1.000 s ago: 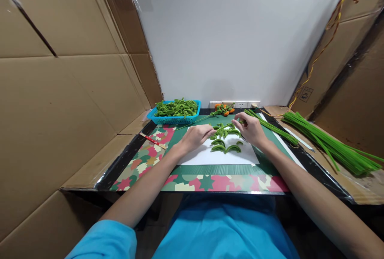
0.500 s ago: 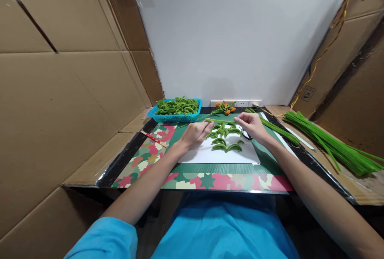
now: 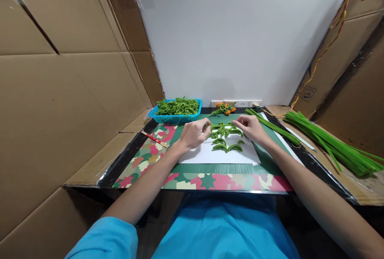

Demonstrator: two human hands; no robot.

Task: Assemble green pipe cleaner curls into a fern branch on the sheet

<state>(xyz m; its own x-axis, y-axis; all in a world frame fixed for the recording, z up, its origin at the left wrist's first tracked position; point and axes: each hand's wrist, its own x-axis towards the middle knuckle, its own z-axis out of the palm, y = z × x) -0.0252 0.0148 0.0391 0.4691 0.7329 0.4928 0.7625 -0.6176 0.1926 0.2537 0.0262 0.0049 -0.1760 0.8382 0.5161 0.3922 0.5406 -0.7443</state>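
A straight green pipe cleaner (image 3: 221, 125) stretches level between my two hands, above a white sheet of paper (image 3: 198, 156). My left hand (image 3: 196, 133) pinches its left end, and my right hand (image 3: 250, 127) pinches the right end. Below it on the paper lie several bent green pipe-cleaner pieces; two curved ones form a leaf-like pair (image 3: 227, 148) nearer to me. Dark scissors, partly hidden, sit by my right fingers.
A blue basket (image 3: 177, 118) heaped with green curled pieces stands back left. Orange-and-green pipe-cleaner flowers (image 3: 225, 109) lie at the back. Bundled green pipe cleaners (image 3: 333, 143) and a pale pointed tool (image 3: 300, 139) are on the right. A red-wrapped stick (image 3: 154, 139) rests at left.
Both hands have come slightly closer together, and the pipe cleaner between them is a little lower. My left hand has turned, its fingers curling upward. The scissors are more covered by my right hand.
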